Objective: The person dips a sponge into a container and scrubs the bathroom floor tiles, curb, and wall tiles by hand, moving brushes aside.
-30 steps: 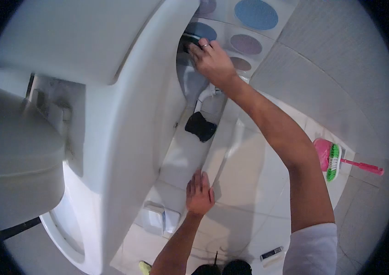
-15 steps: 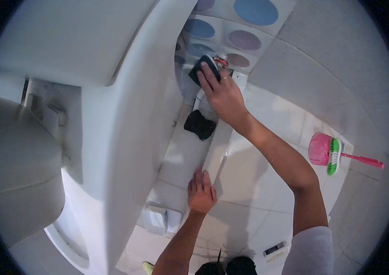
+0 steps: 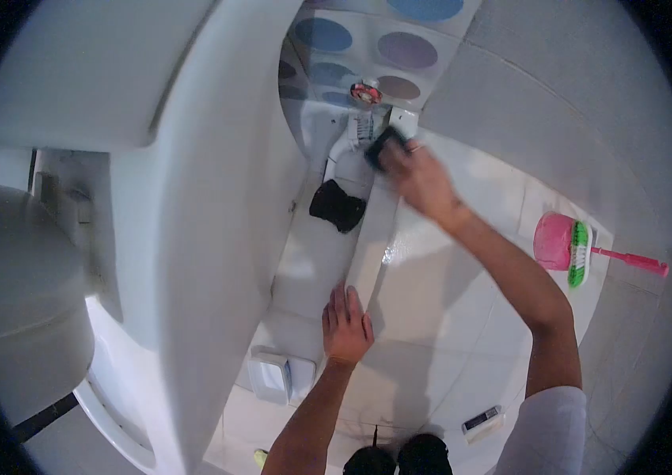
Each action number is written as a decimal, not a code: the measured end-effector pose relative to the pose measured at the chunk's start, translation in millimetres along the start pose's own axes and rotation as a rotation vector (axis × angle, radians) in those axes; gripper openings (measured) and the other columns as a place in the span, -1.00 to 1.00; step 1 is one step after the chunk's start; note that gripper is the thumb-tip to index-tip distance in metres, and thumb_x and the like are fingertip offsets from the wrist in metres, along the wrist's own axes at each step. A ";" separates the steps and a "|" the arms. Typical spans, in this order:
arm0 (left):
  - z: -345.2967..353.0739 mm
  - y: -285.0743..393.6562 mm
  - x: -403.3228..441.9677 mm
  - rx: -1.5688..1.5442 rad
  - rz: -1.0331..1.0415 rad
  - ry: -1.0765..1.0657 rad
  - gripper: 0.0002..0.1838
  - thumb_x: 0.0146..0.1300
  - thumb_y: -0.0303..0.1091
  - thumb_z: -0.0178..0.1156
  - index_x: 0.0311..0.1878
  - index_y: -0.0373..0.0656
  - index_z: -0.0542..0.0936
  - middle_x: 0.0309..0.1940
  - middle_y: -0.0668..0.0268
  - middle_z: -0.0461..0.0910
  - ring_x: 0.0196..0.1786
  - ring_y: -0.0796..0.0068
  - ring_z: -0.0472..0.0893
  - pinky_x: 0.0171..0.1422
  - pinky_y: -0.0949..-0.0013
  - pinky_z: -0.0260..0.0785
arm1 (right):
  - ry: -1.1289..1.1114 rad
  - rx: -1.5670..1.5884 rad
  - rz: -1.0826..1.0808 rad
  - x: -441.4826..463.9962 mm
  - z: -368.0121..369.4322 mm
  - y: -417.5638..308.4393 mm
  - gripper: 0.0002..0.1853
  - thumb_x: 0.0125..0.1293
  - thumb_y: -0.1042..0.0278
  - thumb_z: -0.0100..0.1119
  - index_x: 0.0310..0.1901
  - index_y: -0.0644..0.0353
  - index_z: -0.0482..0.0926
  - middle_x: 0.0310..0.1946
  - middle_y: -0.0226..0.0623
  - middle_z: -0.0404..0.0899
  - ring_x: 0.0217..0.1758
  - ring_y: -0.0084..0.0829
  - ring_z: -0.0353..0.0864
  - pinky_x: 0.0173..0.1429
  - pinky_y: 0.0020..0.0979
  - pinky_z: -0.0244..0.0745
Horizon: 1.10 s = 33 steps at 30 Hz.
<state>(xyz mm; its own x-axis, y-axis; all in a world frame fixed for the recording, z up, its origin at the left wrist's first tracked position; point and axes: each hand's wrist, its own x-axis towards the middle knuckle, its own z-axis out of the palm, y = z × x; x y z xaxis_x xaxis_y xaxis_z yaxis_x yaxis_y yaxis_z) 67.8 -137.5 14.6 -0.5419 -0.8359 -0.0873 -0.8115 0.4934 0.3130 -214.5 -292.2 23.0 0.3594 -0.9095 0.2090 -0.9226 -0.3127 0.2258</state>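
My right hand, blurred by motion, grips a dark scrubbing sponge over the far end of the white ledge. Beside the sponge lies a white brush with its bristles facing up. A black piece of cloth or pad rests near the end of that brush's handle. My left hand lies flat on the near part of the ledge with its fingers stretched out, holding nothing.
A white toilet or basin body fills the left. To the right sit a pink scoop and a green-bristled brush. A white container stands lower left, and a small boxy item lies near the feet. Dotted tiles cover the far wall.
My right hand has brought the sponge from the dotted wall tiles down and right to the ledge, uncovering the white brush and a reddish spot. My left hand stays on the ledge.
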 end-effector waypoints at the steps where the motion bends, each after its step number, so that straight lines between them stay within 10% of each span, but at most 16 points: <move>1: 0.3 0.4 0.5 0.011 0.015 0.016 -0.32 0.20 -0.24 0.05 0.35 -0.34 0.15 0.35 -0.15 0.16 0.29 -0.13 0.33 0.31 -0.04 0.23 | 0.100 0.164 0.209 -3.1 -3.1 17.9 -0.58 0.08 0.36 0.18 0.04 0.21 0.54 0.11 -0.20 0.49 0.08 -0.12 0.46 0.10 -0.24 0.49; 8: -0.7 5.9 5.6 -0.023 0.016 0.009 -0.31 0.21 -0.28 0.00 0.37 -0.39 0.10 0.34 -0.23 0.14 0.29 -0.23 0.30 0.33 -0.07 0.19 | 0.208 0.237 0.361 44.0 41.8 19.6 -0.57 0.15 0.33 0.20 0.10 0.15 0.51 0.10 -0.18 0.50 0.00 -0.08 0.49 0.01 -0.19 0.54; 17: -0.6 6.2 1.6 0.036 -0.006 0.039 -0.29 0.17 -0.27 0.07 0.36 -0.36 0.13 0.36 -0.16 0.13 0.28 -0.14 0.33 0.29 -0.03 0.24 | -0.246 0.646 0.622 34.4 -42.2 16.1 -0.67 0.23 0.36 0.15 0.01 0.30 0.53 0.08 -0.05 0.53 0.07 0.07 0.48 0.18 -0.14 0.40; 20: -1.0 7.3 -1.1 0.026 0.012 0.039 -0.28 0.17 -0.26 0.07 0.37 -0.35 0.12 0.37 -0.16 0.12 0.28 -0.14 0.33 0.29 -0.03 0.25 | 0.163 0.597 0.664 -5.2 2.7 -1.7 -0.69 0.21 0.44 0.13 -0.01 0.32 0.54 0.13 -0.03 0.51 0.09 -0.10 0.51 0.23 -0.12 0.28; 23: -1.5 5.7 1.7 0.035 -0.005 0.019 -0.27 0.17 -0.26 0.07 0.37 -0.35 0.11 0.37 -0.16 0.12 0.30 -0.13 0.32 0.30 -0.03 0.24 | -0.048 0.131 0.125 -61.7 -6.8 -60.2 -0.67 0.14 0.42 0.19 -0.03 0.26 0.56 0.19 -0.11 0.47 0.12 -0.24 0.51 0.17 -0.17 0.33; 25: -2.3 7.4 2.3 0.030 -0.011 0.015 -0.27 0.17 -0.26 0.07 0.37 -0.37 0.11 0.37 -0.16 0.12 0.31 -0.13 0.31 0.30 -0.03 0.23 | -0.011 0.684 0.125 -86.6 -47.6 -80.3 -0.64 0.14 0.44 0.12 0.02 0.14 0.58 0.10 -0.15 0.54 -0.04 -0.21 0.55 0.19 -0.23 0.41; 27: -1.8 6.6 1.1 0.033 -0.004 0.017 -0.27 0.17 -0.26 0.07 0.37 -0.36 0.11 0.37 -0.16 0.12 0.30 -0.14 0.31 0.30 -0.03 0.23 | 0.017 0.431 0.035 -77.4 -0.8 -48.9 -0.61 0.15 0.46 0.13 0.07 0.11 0.55 0.00 -0.18 0.58 -0.16 -0.17 0.56 0.05 -0.26 0.47; 29: 0.8 6.2 1.7 0.041 0.002 0.024 -0.28 0.18 -0.26 0.07 0.37 -0.36 0.12 0.37 -0.16 0.13 0.30 -0.14 0.31 0.30 -0.03 0.23 | -0.034 0.626 0.438 -27.7 -0.8 -0.5 -0.64 0.17 0.48 0.15 0.05 0.23 0.53 0.06 -0.17 0.57 -0.18 -0.13 0.53 -0.02 -0.17 0.33; 31: -0.2 5.6 0.1 0.018 -0.008 0.018 -0.28 0.19 -0.25 0.06 0.38 -0.35 0.11 0.37 -0.15 0.13 0.31 -0.14 0.30 0.30 -0.04 0.22 | 0.303 0.523 0.454 7.3 16.8 23.1 -0.57 0.11 0.53 0.13 0.08 0.19 0.51 -0.04 -0.16 0.59 -0.24 -0.03 0.44 0.03 -0.13 0.29; 33: -0.3 5.0 -1.3 0.020 -0.006 0.011 -0.30 0.21 -0.25 0.02 0.37 -0.38 0.11 0.35 -0.19 0.13 0.30 -0.17 0.30 0.31 -0.06 0.21 | 0.170 0.536 0.592 -3.9 15.8 -19.4 -0.59 0.12 0.46 0.14 0.06 0.16 0.54 0.08 -0.23 0.55 -0.10 -0.06 0.44 0.15 -0.14 0.28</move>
<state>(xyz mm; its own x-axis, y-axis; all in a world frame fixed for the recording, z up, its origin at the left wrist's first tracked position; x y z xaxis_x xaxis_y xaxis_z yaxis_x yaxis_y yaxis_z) 64.5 -134.1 16.6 -0.5347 -0.8413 -0.0789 -0.8191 0.4931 0.2932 -200.2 -287.0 2.7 -0.2319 -0.9247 0.3020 -0.8924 0.0787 -0.4442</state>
